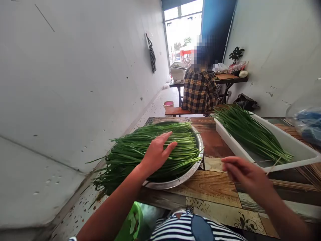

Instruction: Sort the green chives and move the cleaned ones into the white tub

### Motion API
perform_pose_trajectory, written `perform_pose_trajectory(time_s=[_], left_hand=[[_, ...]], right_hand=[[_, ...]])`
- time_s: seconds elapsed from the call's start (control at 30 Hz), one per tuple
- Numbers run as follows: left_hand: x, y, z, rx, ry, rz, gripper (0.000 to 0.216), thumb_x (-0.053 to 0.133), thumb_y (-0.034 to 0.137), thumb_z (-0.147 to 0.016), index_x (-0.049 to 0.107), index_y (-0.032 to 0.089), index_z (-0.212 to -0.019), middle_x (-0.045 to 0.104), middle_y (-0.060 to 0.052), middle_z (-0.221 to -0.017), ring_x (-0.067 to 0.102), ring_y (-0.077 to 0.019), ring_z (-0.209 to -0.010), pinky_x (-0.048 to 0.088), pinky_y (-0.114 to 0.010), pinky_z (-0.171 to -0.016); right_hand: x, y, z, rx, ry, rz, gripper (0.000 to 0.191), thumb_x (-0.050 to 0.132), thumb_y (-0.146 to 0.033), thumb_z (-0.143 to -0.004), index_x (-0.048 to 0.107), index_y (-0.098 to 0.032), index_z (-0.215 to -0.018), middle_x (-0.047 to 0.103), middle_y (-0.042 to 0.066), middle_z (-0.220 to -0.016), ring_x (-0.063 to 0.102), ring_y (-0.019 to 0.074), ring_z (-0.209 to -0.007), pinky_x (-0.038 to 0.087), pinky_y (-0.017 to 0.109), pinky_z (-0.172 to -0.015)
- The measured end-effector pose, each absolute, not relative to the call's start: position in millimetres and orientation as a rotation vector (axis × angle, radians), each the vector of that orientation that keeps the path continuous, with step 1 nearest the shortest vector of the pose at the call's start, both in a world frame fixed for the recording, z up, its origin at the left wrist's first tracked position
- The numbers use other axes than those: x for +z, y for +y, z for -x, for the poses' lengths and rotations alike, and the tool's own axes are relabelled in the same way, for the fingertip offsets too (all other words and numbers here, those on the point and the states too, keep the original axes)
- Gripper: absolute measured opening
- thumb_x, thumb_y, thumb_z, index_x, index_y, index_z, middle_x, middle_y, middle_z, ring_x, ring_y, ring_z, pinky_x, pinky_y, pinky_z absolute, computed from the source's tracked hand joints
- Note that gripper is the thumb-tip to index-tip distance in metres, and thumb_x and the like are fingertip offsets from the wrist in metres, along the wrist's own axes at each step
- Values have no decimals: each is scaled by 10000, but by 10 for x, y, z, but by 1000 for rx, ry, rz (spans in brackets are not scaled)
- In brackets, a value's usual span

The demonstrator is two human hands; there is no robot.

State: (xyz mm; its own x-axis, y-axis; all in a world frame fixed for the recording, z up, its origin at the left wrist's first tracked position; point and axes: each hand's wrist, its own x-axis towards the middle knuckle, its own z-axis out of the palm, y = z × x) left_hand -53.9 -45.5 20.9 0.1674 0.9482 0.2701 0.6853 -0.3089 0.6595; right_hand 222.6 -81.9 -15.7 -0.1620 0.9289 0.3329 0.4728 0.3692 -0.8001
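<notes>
My left hand [157, 152] rests on a big heap of garlic chives [127, 150], fingers stretched out and thumb apart. The heap lies in a round metal basin [175, 184], pale stems to the right and green leaves hanging over the left rim. To the right of the basin, my right hand [250, 177] is above the wooden table, thumb and fingers closed together; what is in them, if anything, I cannot make out. A thin pale strand [274, 166] shows just behind its wrist. Beyond that hand, a white tray [306, 152] holds a smaller pile of chives [253, 135].
Dry straw-like strands [307, 175] lie at the table's right edge near a clear plastic bag [307, 117]. A green bin [132, 219] stands below the basin. Ahead, a person in a plaid shirt [199, 88] sits on a bench [175, 111]. A wall [62, 83] runs along the left.
</notes>
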Motion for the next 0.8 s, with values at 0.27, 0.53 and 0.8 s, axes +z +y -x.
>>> perform_pose_trajectory(time_s=[0.27, 0.53, 0.8], left_hand=[[260, -489, 423, 1218, 1161, -1511, 308, 510, 403, -827, 627, 122, -778, 656, -51, -776, 588, -118, -725, 486, -271, -760], [261, -502, 363, 833, 1396, -2174, 172, 564, 274, -799, 691, 163, -833, 669, -36, -783, 579, -137, -730, 446, -258, -703], [-150, -545, 471, 380, 1536, -2603, 188, 540, 299, -831, 697, 204, -871, 638, -53, -851, 548, -183, -873, 392, -329, -817]], right_hand=[[-67, -674, -1612, 1096, -1945, 983, 286, 471, -302, -869, 587, -163, -1091, 591, -17, -601, 466, 83, -455, 392, 194, -440], [-145, -563, -1795, 1259, -1484, 1158, 387, 390, -427, -899, 571, -147, -1096, 572, -15, -621, 331, 50, -340, 257, 200, -330], [-464, -719, -1851, 1363, -1388, 1180, 334, 447, -439, -869, 495, -184, -1079, 551, -13, -758, 364, 21, -339, 265, 170, -323]])
